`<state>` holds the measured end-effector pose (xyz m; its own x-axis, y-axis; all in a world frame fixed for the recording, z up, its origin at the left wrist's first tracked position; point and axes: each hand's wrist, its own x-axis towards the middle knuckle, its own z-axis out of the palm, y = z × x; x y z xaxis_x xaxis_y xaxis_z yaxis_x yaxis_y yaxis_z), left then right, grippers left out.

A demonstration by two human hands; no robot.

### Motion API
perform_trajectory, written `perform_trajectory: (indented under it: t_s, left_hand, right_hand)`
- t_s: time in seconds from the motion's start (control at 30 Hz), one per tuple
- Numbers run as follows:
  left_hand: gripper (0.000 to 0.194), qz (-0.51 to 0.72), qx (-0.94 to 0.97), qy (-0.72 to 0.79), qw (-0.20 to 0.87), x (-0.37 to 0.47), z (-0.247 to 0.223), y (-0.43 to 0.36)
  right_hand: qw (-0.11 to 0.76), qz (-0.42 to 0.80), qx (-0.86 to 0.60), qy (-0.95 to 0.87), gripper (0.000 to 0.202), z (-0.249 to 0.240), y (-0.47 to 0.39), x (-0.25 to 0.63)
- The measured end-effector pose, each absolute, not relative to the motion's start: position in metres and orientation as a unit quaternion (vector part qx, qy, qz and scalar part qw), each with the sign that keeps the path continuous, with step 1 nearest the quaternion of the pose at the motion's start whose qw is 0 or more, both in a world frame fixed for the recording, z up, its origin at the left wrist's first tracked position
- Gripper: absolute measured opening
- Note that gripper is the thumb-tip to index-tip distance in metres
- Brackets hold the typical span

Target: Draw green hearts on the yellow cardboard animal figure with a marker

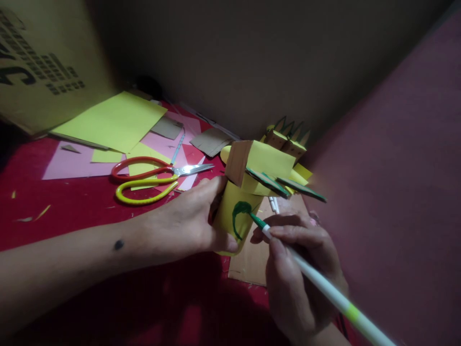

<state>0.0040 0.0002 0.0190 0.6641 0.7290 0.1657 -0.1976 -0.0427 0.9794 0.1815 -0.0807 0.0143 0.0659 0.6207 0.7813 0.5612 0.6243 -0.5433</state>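
My left hand [190, 221] is closed around the lower part of a yellow paper-and-cardboard model [225, 211], which leans to the right. Its upper block has a bare brown cardboard side, and two green-edged cardboard strips [268, 181] stick out from it. A curved dark green stroke [242, 207] marks the yellow body. My right hand [306, 269] grips a white brush pen [317, 276] with a green tip and a yellow-green band. The tip touches or nearly touches the right end of the green stroke.
Scissors [144, 185] with one red and one yellow handle lie left of the model. Behind them are yellow sheets [115, 120], pink paper [75, 163] and cardboard scraps [211, 142]. A similar model [286, 139] stands behind. Cardboard [248, 264] lies underneath on red cloth [90, 230].
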Motion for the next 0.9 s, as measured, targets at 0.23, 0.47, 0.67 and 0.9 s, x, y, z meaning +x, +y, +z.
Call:
perform_trajectory:
  t_s: [0.23, 0.47, 0.67, 0.9]
  left_hand:
    - [0.049, 0.332, 0.623, 0.21, 0.677, 0.003, 0.0218, -0.0016]
    - [0.05, 0.339, 0.641, 0.219, 0.653, 0.0012, 0.0234, 0.0]
    - [0.051, 0.335, 0.649, 0.234, 0.642, 0.0004, 0.0222, 0.0018]
    - [0.051, 0.332, 0.666, 0.246, 0.621, -0.0003, 0.0213, 0.0025]
  right_hand:
    - [0.601, 0.046, -0.396, -0.693, 0.012, 0.0158, -0.0822, 0.177]
    - [0.626, 0.094, -0.382, -0.673, 0.019, 0.0129, -0.0821, 0.1785]
    - [0.626, 0.079, -0.389, -0.672, 0.018, 0.0145, -0.0802, 0.1775]
    - [0.621, 0.062, -0.391, -0.677, 0.017, 0.015, -0.0807, 0.1774]
